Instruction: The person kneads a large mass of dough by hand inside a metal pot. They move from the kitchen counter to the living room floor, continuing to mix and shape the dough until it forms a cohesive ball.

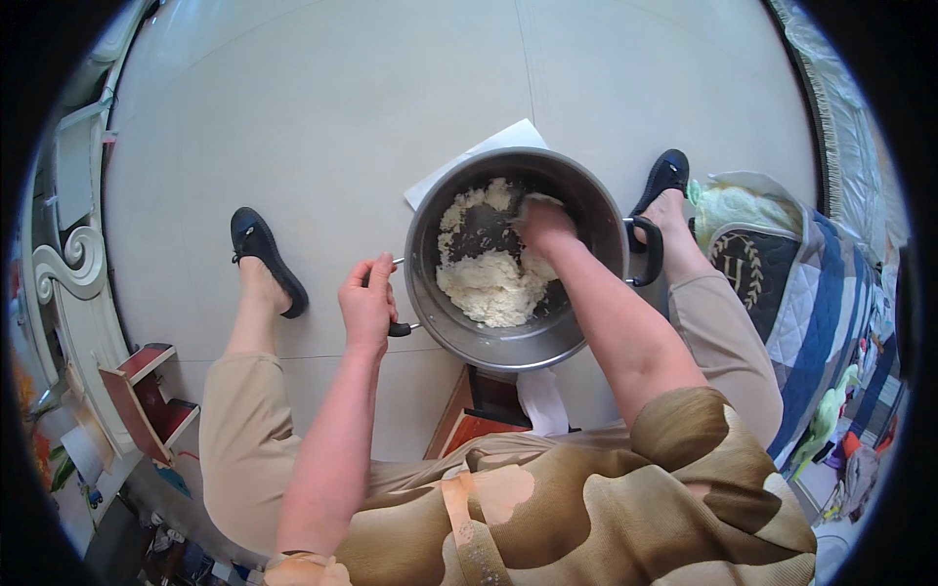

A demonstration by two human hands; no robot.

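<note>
A deep metal pot [506, 355] with two black side handles stands between my legs. My left hand [368, 302] grips its left handle [400, 329]. Inside the pot lies a rough, pale lump of dough [489, 287], with loose crumbly bits [469, 201] stuck along the far left of the bottom. My right hand [544, 222] reaches down into the pot, right of the crumbs; its fingers are coated in white dough or flour. Blur and the hand itself hide whether the fingers hold anything. The right handle [648, 252] has no hand on it.
White paper [506, 141] sticks out from under the pot's far side. A reddish-brown wooden piece [476, 432] is below the pot, by a white cloth [542, 403]. Quilted bedding [813, 286] lies at right beside my leg. A small wooden shelf [143, 399] is at left, near carved white furniture [77, 267].
</note>
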